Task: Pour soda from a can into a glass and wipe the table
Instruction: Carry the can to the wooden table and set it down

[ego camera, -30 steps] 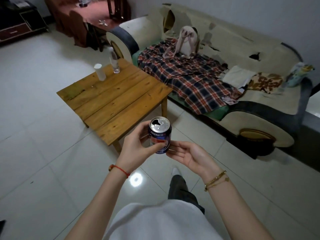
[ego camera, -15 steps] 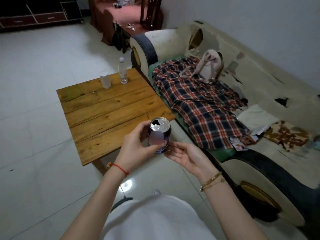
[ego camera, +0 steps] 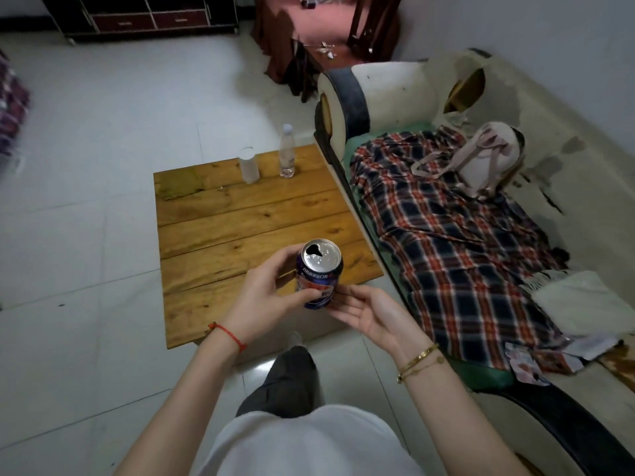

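Observation:
My left hand point(ego camera: 264, 297) grips a dark blue soda can point(ego camera: 319, 274), held upright in front of my chest with its top opened. Beside and under the can lies my right hand point(ego camera: 367, 312), palm up, fingers relaxed, its fingertips at the can's base. The wooden table point(ego camera: 247, 231) stands just ahead of the can. At the table's far edge stands a frosted white glass point(ego camera: 248, 165), and next to it on the right a clear plastic bottle point(ego camera: 287, 151).
A worn cream sofa point(ego camera: 395, 97) runs along the right, covered by a plaid cloth point(ego camera: 457, 242), with a pink bag point(ego camera: 481, 163) and a white folded cloth point(ego camera: 584, 304) on it. White tiled floor point(ego camera: 86, 235) lies left of the table. A dark cabinet point(ego camera: 144, 15) stands far back.
The view has swung around and closer to the table, which now lies straight ahead. Both hands keep the same hold on the can.

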The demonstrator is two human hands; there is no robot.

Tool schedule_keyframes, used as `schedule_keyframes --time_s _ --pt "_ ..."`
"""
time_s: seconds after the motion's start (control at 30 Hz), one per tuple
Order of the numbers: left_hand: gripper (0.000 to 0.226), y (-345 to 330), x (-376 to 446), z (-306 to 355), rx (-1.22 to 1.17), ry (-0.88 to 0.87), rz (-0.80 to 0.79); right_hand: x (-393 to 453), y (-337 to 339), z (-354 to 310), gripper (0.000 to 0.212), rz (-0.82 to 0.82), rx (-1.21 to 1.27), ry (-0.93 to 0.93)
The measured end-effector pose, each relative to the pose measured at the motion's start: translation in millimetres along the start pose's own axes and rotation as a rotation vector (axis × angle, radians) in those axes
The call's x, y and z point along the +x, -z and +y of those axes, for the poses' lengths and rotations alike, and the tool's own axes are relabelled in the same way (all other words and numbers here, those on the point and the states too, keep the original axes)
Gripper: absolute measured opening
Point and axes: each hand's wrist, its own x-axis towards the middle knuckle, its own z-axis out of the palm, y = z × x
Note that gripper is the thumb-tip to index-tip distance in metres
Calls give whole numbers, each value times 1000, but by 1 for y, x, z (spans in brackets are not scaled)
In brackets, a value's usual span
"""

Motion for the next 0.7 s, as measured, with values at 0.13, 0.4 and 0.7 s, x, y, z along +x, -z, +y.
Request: schedule_keyframes --time_s 0.13,0.4,0.7 --pt "64 13 50 -13 -39 26 71 47 -22 -36 31 -21 -66 -8" --pt "65 40 154 -42 -73 38 192 140 -69 -103 33 -17 -258 75" --pt "62 56 249 -91 -145 134 267 242 -93 -135 33 -34 -569 261"
